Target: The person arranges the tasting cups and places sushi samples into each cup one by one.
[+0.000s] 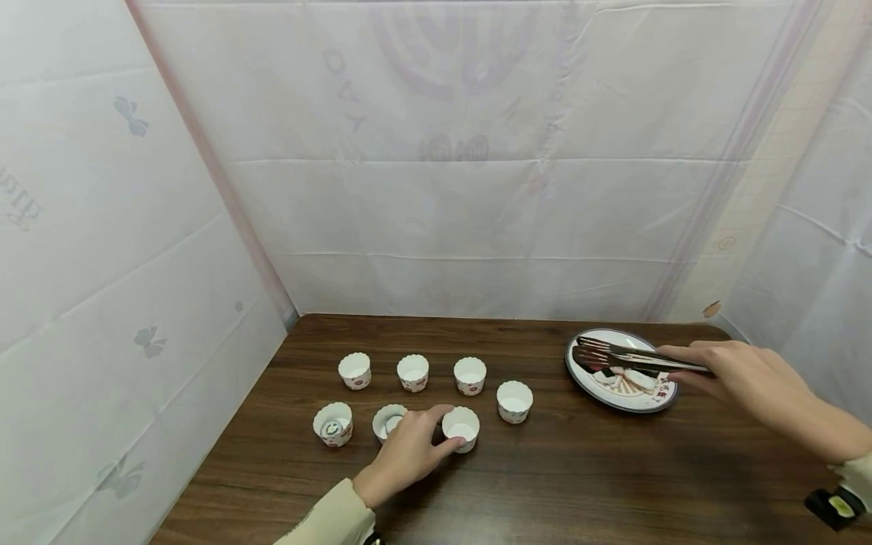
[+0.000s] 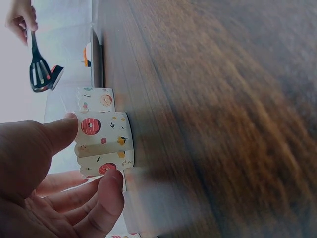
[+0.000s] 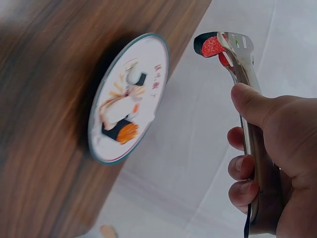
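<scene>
Right wrist: plate (image 3: 148, 74) bears red writing, unreadable.

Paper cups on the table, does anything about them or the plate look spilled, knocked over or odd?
Nothing stands out. All seven paper cups stand upright in two rows on the table; the left hand holds one front cup. The right hand grips tongs pinching a sushi piece above the plate.

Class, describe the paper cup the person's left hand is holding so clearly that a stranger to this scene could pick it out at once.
Start at the dark wooden table and find the two rows of small white paper cups left of the plate. In the near row, the held cup is the rightmost. It alone is pinched between thumb and fingers of the left hand.
</scene>
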`<act>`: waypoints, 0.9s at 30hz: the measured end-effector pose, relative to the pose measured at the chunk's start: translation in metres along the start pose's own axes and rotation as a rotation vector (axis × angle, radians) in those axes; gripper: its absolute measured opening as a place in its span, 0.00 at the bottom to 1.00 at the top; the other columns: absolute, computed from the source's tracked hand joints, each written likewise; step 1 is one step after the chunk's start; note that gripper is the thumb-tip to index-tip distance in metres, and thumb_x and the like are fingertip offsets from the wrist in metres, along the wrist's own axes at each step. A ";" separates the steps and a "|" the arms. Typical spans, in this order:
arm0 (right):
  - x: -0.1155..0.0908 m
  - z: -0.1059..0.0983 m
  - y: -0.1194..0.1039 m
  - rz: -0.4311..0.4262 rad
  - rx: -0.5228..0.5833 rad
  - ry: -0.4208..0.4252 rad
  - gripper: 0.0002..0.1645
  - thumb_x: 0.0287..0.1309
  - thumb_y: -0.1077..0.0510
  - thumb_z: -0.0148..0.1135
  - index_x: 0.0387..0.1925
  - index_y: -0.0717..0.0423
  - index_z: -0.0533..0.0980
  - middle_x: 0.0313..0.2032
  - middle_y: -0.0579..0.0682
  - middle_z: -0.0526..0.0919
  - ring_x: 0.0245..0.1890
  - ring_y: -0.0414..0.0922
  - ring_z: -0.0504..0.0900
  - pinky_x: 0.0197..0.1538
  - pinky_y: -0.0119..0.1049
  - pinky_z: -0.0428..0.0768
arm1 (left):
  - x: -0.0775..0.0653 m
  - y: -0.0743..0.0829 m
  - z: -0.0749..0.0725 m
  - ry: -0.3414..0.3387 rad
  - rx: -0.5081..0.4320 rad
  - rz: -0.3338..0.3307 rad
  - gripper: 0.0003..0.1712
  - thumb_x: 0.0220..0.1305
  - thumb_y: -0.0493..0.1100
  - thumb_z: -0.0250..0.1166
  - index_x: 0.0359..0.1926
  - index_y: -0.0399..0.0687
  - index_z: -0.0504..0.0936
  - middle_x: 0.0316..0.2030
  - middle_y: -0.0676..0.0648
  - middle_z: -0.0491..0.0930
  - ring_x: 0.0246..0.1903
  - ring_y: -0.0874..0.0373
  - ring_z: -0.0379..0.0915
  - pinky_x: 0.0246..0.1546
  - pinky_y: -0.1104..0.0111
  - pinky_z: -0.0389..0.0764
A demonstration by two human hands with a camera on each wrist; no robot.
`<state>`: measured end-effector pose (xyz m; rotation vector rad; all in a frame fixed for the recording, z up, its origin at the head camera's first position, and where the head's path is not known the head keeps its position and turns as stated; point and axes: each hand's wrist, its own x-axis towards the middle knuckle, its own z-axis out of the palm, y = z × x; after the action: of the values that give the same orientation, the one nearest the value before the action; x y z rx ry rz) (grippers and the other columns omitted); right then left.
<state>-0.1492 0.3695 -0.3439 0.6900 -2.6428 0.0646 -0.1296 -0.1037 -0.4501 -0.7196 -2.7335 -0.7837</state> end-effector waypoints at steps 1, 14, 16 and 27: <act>0.002 -0.002 -0.003 -0.005 -0.001 -0.003 0.24 0.56 0.49 0.77 0.56 0.42 0.85 0.38 0.38 0.88 0.29 0.40 0.83 0.19 0.39 0.69 | 0.000 0.000 0.000 0.001 0.000 0.000 0.28 0.64 0.50 0.75 0.57 0.37 0.82 0.40 0.41 0.88 0.35 0.56 0.85 0.33 0.66 0.82; 0.027 -0.014 -0.044 -0.183 0.039 0.125 0.25 0.52 0.50 0.78 0.54 0.38 0.86 0.33 0.27 0.83 0.23 0.25 0.70 0.20 0.32 0.66 | -0.001 -0.001 0.000 -0.004 0.010 -0.003 0.28 0.64 0.51 0.75 0.57 0.37 0.83 0.44 0.41 0.88 0.40 0.55 0.86 0.37 0.63 0.84; 0.030 -0.013 -0.050 -0.216 0.052 0.146 0.25 0.51 0.50 0.79 0.53 0.38 0.86 0.33 0.27 0.83 0.22 0.24 0.70 0.21 0.32 0.67 | 0.000 -0.001 0.000 -0.008 0.010 -0.004 0.28 0.64 0.51 0.75 0.57 0.37 0.83 0.44 0.41 0.88 0.41 0.55 0.86 0.38 0.63 0.84; 0.045 -0.010 -0.080 -0.302 0.099 0.156 0.23 0.52 0.50 0.78 0.53 0.38 0.86 0.34 0.30 0.84 0.23 0.24 0.70 0.20 0.28 0.64 | 0.000 -0.002 0.000 -0.021 -0.010 -0.016 0.29 0.64 0.52 0.75 0.58 0.38 0.82 0.43 0.43 0.88 0.39 0.59 0.84 0.37 0.65 0.83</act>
<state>-0.1434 0.2805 -0.3215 1.0643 -2.3726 0.1569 -0.1306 -0.1049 -0.4505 -0.7121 -2.7594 -0.7983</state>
